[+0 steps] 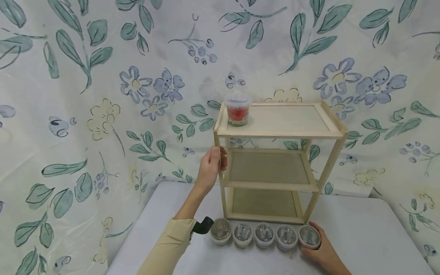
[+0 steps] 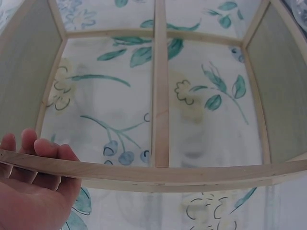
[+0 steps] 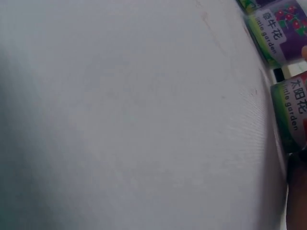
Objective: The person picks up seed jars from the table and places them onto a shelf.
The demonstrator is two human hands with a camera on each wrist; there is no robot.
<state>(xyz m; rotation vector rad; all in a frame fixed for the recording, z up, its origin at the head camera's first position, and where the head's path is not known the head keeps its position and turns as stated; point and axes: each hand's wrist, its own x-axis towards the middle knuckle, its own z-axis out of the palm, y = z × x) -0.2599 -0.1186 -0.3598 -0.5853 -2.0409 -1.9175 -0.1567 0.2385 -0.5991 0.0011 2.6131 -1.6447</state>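
Observation:
A three-tier wooden shelf [image 1: 273, 186] stands on the white table. My left hand [image 1: 210, 168] grips its front left post, and the left wrist view shows the fingers curled round the wooden bar [image 2: 120, 173]. Low on the right, my right hand [image 1: 324, 250] holds the rightmost lidded tub [image 1: 309, 236] between thumb and fingers. That tub is the end one of a row in front of the shelf. In the right wrist view, a tub [image 3: 290, 112] with a green and red "little garden" label is partly cut off at the edge, beside a purple-labelled tub [image 3: 280, 36].
On the shelf's top tier, near the left end, sits a clear-lidded tub [image 1: 238, 114] with a red and green label. Several similar tubs [image 1: 264, 235] line the shelf's front foot. A floral cloth [image 1: 103, 76] hangs behind the white table [image 1: 357, 229].

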